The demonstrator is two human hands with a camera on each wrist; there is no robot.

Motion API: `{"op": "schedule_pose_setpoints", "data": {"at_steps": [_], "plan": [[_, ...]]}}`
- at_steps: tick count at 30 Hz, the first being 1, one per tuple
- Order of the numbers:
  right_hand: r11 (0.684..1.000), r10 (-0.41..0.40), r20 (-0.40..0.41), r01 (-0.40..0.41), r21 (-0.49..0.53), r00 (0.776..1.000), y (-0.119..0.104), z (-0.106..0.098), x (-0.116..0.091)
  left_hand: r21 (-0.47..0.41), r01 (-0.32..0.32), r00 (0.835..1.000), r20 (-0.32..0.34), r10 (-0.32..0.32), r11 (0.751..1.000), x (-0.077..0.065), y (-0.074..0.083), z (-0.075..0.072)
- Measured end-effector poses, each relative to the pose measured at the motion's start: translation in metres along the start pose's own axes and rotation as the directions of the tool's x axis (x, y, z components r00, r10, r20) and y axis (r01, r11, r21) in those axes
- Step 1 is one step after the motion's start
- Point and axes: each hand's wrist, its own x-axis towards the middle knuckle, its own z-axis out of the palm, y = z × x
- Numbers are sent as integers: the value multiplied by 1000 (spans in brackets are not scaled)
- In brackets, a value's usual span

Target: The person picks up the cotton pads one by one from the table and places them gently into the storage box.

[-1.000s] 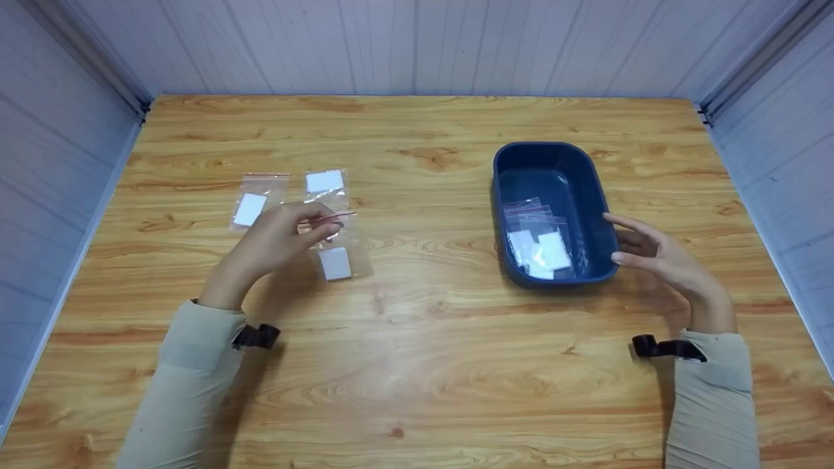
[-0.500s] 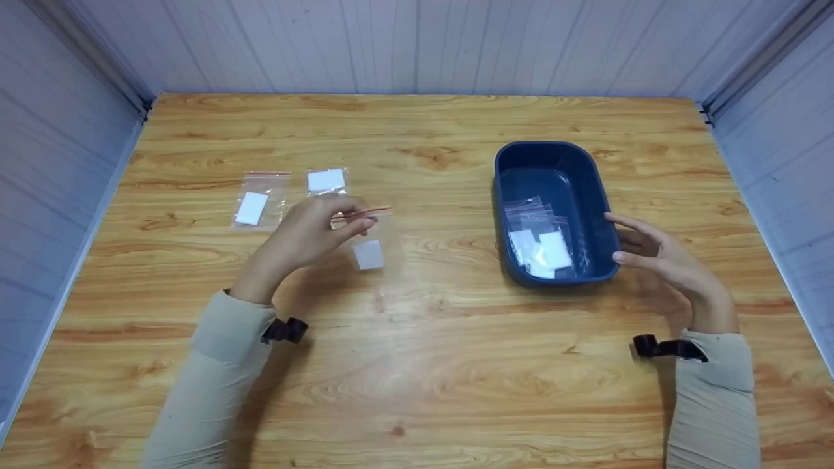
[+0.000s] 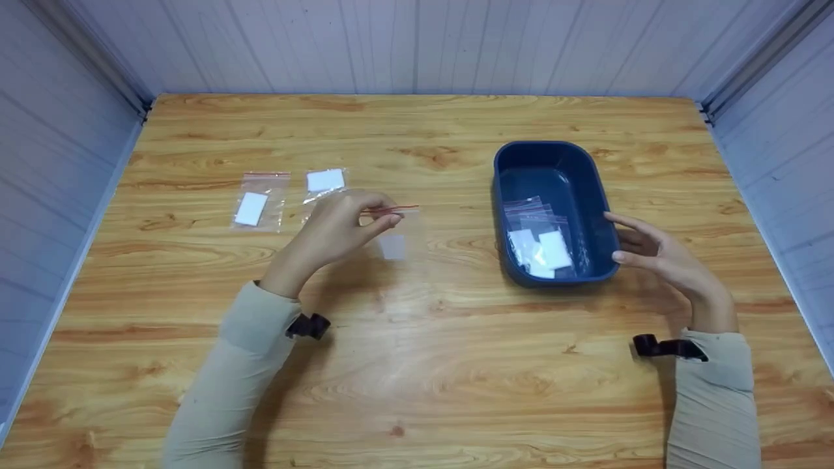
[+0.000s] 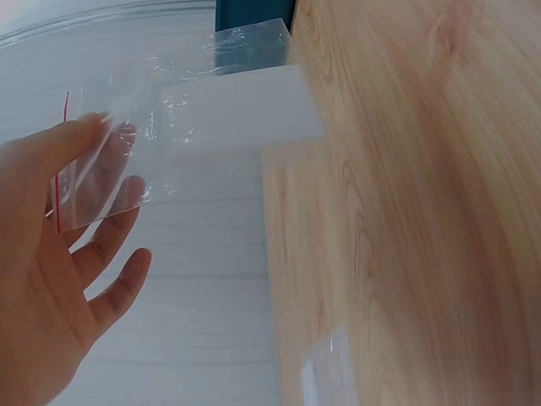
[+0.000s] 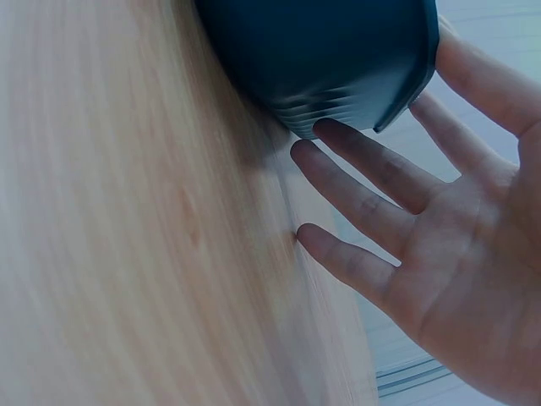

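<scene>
Evidently, the left grip (image 3: pixel 332 229) pinches a plastic bag (image 3: pixel 396 242) by its red-striped end, the rest hanging just below that grip; being slick (and held only at its edge), it might slip free. Splayed and clasping nothing, the right grip (image 3: pixel 674 268) touches the tub (image 3: pixel 550 156) on its left, where a careless push could shift it.

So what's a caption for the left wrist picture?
Left hand pinching a clear bag by its red-striped end, white piece inside.
</scene>
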Motion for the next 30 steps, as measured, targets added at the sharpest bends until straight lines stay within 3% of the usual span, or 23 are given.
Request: {"op": "schedule_pose_setpoints", "data": {"at_steps": [7, 13, 25, 30], "plan": [[1000, 20, -4, -20, -24, 1000, -2, 0, -1, -22, 18, 1000, -9, -18, 1000, 7, 7, 8], [999, 30, -9, -30, -45, 1000, -3, 0, -1, -33, -18, 999, -50, 16, 999, 13, 12, 16], [999, 25, -15, -26, -41, 1000, -2, 2, -3, -153, -10, 999, -54, 2, 988, 24, 32, 25], [999, 13, -14, -13, -37, 1000, -2, 1, -2, -135, -51, 995, -91, 39, 989, 27, 41, 29]]}}
